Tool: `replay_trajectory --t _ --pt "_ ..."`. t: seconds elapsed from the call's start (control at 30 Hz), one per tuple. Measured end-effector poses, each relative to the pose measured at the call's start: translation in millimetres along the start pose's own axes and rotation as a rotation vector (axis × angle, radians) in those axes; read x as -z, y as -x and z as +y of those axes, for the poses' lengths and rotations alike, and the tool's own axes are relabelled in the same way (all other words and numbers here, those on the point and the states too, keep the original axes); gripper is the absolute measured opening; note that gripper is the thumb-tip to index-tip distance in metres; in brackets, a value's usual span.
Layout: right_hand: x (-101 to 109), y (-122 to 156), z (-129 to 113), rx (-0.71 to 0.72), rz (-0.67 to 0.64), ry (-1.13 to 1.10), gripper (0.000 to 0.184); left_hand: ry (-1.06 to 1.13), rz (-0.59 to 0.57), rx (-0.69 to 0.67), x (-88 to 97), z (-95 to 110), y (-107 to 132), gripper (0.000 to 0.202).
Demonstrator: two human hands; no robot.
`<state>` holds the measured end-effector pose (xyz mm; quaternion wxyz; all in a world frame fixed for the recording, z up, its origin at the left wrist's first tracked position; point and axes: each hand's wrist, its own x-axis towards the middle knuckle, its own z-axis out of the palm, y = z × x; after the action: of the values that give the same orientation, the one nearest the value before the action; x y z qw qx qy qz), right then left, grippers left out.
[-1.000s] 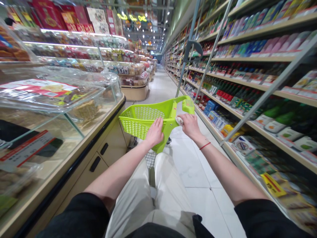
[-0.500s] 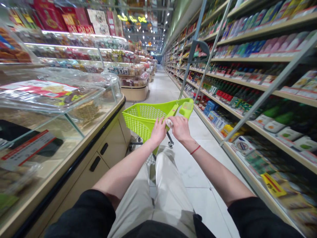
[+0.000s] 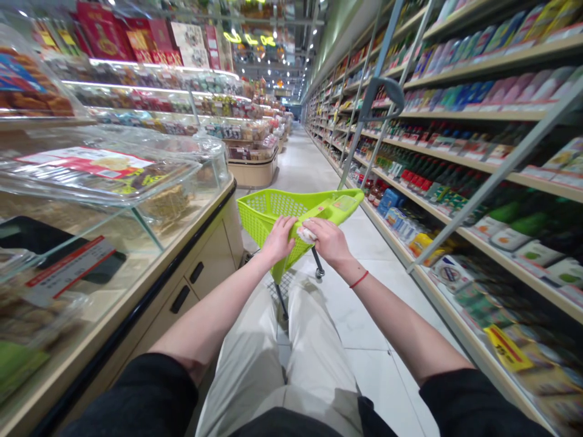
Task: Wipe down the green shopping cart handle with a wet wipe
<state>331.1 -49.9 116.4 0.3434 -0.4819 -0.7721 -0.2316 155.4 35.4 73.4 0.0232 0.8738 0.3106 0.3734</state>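
Note:
A lime-green plastic shopping cart (image 3: 260, 207) with perforated sides stands right in front of me, turned at an angle. My left hand (image 3: 279, 238) is curled over the near end of its handle bar. Just to the right, my right hand (image 3: 328, 241) is closed around a crumpled white tissue (image 3: 306, 234) and rests against the same bar. Part of the tissue pokes out between thumb and fingers; the rest is hidden by the hand. A thin red cord circles my right wrist.
On the left runs a wooden display counter (image 3: 214, 243) with clear lidded food cases (image 3: 104, 170). Tall shelves of bottles and packets (image 3: 473, 158) line the right, with a slanting grey metal bar (image 3: 492, 173) before them. A tiled aisle (image 3: 296, 152) stretches ahead.
The cart has swung round, its handle now lying more crosswise. My left hand has moved left and down, farther from my right hand, which still holds the tissue.

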Motion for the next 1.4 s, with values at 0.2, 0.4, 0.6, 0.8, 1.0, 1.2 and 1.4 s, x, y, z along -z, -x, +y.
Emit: replay_trajectory --t 0.2,0.4,0.6,0.8,1.0,1.2,1.4 --pt "4.7 0.7 19.8 -0.029 0.067 0.02 0.034 0.02 0.016 -0.039 17.1 -15.3 9.2 0.063" --pt "5.3 0.8 54.1 -0.091 0.044 -0.081 0.04 0.048 0.017 -0.055 39.9 -38.1 21.2 0.062" --pt "-1.5 -12.2 76.2 -0.122 0.001 -0.248 0.041 0.066 0.002 -0.017 56.1 -53.6 30.5 0.065" --pt "-1.2 -26.2 104.9 -0.523 0.006 -0.074 0.036 0.064 -0.022 0.049 59.6 -67.6 37.1 0.067" --pt "4.2 -26.3 111.0 -0.451 -0.157 0.003 0.039 0.074 0.002 0.072 61.5 -75.5 39.7 0.064" --pt "4.5 -19.5 97.0 -0.313 -0.138 -0.008 0.038 0.107 0.025 0.053 73.9 -85.8 43.7 0.051" --pt "-1.4 -0.9 67.1 -0.238 0.019 0.02 0.027 0.057 0.045 0.108 89.0 -98.4 49.5 0.057"
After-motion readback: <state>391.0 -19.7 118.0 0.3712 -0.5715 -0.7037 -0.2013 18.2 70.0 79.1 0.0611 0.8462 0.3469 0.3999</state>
